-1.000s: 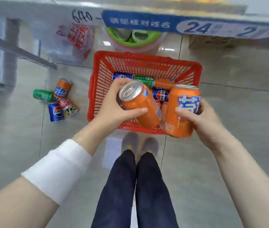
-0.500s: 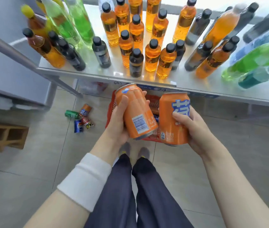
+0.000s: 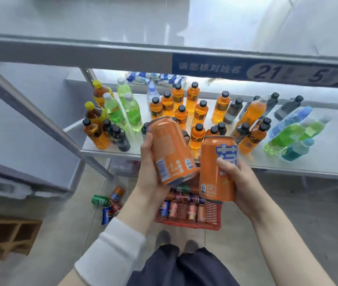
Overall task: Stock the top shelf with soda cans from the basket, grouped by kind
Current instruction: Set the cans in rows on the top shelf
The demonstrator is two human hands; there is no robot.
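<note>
Basket (image 3: 213, 213) holds assorted cans (image 3: 182, 209); left fingers (image 3: 147, 146) clamp tilted orange can (image 3: 170, 149), right fingers (image 3: 227, 164) clamp upright orange can (image 3: 213, 176).

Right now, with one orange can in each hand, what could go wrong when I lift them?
The left hand holds the left can tilted; it might slip onto the bottles. The top shelf edge is above it and the right can, so either could knock it. Loose floor cans lie left of the feet, a tripping risk.

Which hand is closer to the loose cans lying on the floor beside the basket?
Left. The left hand, gripping a tilted orange can, is above and right of the loose cans; the right hand, gripping an upright orange can, is farther right, over the basket.
</note>
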